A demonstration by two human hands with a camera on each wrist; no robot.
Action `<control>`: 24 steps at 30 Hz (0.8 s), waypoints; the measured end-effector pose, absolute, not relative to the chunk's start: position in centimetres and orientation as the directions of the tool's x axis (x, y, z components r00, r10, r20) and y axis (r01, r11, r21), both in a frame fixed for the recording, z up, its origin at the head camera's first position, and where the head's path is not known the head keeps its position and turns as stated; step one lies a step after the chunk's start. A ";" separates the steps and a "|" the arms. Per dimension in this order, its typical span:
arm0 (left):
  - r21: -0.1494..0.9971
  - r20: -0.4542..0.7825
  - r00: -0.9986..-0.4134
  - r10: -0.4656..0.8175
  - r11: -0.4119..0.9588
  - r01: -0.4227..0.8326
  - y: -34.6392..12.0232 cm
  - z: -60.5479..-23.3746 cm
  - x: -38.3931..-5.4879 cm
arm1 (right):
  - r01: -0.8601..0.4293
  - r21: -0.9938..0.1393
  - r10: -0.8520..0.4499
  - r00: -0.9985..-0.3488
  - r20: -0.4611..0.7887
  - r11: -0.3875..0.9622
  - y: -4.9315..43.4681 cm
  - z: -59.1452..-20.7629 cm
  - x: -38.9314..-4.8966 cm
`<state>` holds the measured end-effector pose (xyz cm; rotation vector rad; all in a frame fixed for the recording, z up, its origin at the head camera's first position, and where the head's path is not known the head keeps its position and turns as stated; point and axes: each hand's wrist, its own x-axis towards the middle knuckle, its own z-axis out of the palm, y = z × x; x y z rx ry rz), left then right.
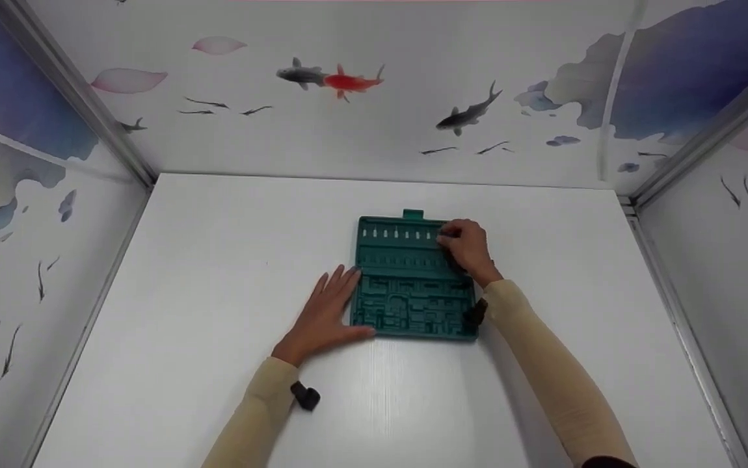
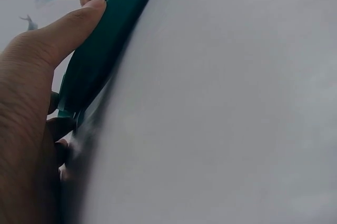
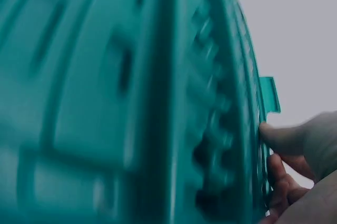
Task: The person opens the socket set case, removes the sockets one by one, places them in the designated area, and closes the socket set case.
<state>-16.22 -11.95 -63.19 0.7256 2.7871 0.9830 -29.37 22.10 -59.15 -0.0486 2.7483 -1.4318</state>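
One green case (image 1: 413, 275), open on a white desk (image 1: 218, 247), both hands at it.
Case lies slightly right of the desk's middle; near half moulded with recesses, far half bearing a row of small pale pieces (image 1: 396, 232) and, at its far edge, a tab (image 1: 413, 214). Left hand (image 1: 325, 318): spread wide, fingers straight, touching the case's left edge, thumb at the near left corner, nothing grasped. Right hand (image 1: 468, 244): fingers bent, thumb near them, at the far right end of the row (whether anything is pinched, cannot tell). Painted fish (image 1: 351, 82) on the far panel (image 1: 348, 143).
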 end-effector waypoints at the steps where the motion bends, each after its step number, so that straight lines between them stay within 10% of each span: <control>1: 0.616 0.065 -0.881 0.469 0.676 0.405 -11.9 -63.2 -16.3 | 0.004 -0.835 -0.021 -1.000 -0.019 0.550 22.2 -59.0 -29.3; 24: 0.612 0.043 -0.886 0.462 0.689 0.389 -12.1 -63.3 -16.3 | 0.112 -0.830 0.095 -0.993 -0.071 0.547 31.5 -57.8 -22.7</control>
